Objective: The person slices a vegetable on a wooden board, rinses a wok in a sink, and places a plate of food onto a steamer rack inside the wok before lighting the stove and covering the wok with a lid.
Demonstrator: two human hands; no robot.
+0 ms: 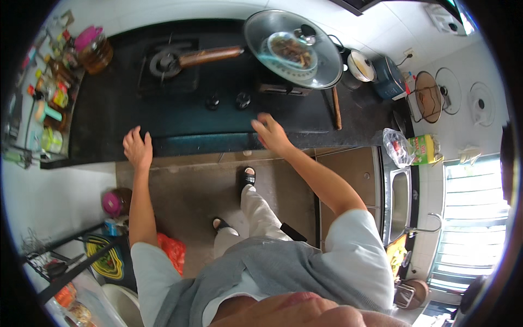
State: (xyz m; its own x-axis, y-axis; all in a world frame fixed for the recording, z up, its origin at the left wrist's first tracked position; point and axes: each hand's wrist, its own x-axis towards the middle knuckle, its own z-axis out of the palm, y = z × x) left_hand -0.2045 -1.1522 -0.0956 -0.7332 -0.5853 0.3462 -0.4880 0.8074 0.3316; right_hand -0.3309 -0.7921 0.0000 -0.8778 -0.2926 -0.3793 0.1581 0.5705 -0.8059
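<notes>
My left hand (pixel 138 149) rests at the front edge of the black countertop (pixel 110 118), fingers spread and holding nothing. Over the front edge, just below the stove knobs, my right hand (pixel 271 133) has loosely bent fingers with nothing visible in them. Two dark control knobs, a left knob (pixel 212 102) and a right knob (pixel 243 100), sit beyond it. On the right burner stands a pan under a large glass lid (pixel 261 30). A plate of food (pixel 291 51) shows through the glass. A wooden handle (pixel 210 56) reaches over the left gas burner (pixel 163 63).
Bottles and a pink-lidded jar (pixel 94 53) crowd the left end. To the right are a second wooden handle (pixel 336 108), an enamel pot (pixel 361 67), a blue rice cooker (pixel 388 77) and a sink (pixel 400 204). A red plastic bag (pixel 171 251) lies low behind my left arm.
</notes>
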